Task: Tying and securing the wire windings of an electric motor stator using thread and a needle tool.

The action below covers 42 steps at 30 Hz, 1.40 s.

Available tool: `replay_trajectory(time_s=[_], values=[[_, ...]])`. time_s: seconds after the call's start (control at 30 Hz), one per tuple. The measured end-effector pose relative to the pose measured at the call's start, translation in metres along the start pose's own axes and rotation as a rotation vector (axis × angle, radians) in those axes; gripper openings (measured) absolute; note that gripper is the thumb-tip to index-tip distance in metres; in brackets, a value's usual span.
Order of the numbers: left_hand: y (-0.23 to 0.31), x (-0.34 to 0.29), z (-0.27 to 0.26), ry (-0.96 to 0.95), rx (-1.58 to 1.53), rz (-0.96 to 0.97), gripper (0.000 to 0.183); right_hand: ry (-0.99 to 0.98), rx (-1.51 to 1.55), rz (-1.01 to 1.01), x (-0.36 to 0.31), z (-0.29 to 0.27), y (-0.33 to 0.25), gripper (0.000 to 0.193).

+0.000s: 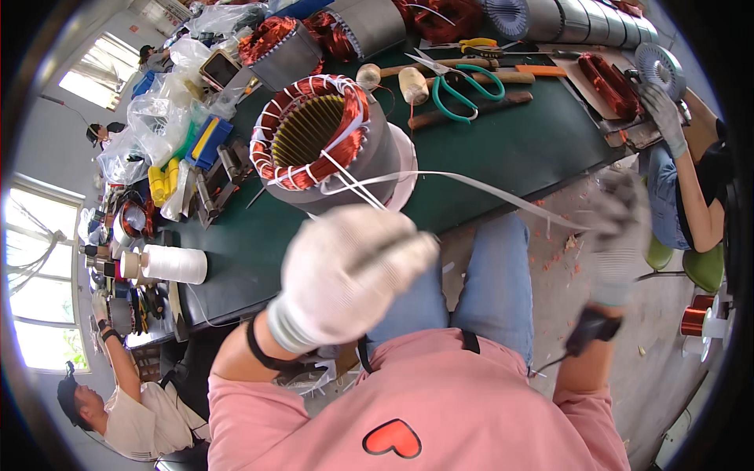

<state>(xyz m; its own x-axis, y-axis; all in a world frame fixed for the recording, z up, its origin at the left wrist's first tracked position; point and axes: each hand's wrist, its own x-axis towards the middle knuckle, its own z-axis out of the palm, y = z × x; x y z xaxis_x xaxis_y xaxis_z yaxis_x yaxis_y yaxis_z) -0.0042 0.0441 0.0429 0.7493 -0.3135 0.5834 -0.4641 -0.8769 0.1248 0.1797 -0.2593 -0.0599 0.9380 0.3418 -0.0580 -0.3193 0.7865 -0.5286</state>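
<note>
A motor stator (381, 157) stands on the green bench top, with slots showing inside its bore. Its copper winding ring (263, 129) is bound at intervals with white lacing. In front of it, my left hand (345, 275), in a white glove, is closed around white lacing strands (352, 179) that run down from the winding behind the hand. A white lacing tape (487, 188) stretches from the stator out to my right hand (616, 235). That gloved hand is off to the right beyond the bench edge, blurred by motion, with the tape's end at its fingers.
Behind the stator lie green-handled scissors (452, 98), mallets (414, 85) and yellow-handled pliers (479, 45). More wound stators (287, 55) line the back. White thread spools (177, 264) stand at left. Co-workers sit left and right; one gloved hand (664, 114) touches a slotted core (660, 69).
</note>
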Motion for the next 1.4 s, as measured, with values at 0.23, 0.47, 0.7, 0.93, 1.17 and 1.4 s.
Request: replay_trajectory(time_s=[0.23, 0.47, 0.7, 0.93, 1.17, 1.4], values=[[-0.023, -0.034, 0.002, 0.071, 0.019, 0.075, 0.027, -0.494, -0.277, 0.615, -0.018, 0.154, 0.113, 0.033], [-0.087, -0.025, 0.003, 0.291, 0.209, -0.182, 0.021, -0.717, -0.016, 0.344, -0.018, 0.164, 0.170, 0.036], [-0.074, -0.019, -0.004, 0.220, -0.047, -0.507, 0.020, -0.821, -0.755, -0.228, -0.019, 0.127, 0.201, 0.013], [-0.076, -0.021, 0.003, 0.197, 0.020, -0.524, 0.020, -0.404, -1.084, -0.435, -0.051, 0.057, 0.096, 0.030], [-0.094, -0.025, -0.012, 0.118, 0.030, -0.412, 0.018, 0.236, -0.731, -0.309, -0.141, -0.287, -0.218, 0.036], [-0.094, -0.028, -0.023, 0.021, -0.005, -0.373, 0.039, -0.237, -0.972, 0.443, -0.044, 0.093, 0.071, 0.035]])
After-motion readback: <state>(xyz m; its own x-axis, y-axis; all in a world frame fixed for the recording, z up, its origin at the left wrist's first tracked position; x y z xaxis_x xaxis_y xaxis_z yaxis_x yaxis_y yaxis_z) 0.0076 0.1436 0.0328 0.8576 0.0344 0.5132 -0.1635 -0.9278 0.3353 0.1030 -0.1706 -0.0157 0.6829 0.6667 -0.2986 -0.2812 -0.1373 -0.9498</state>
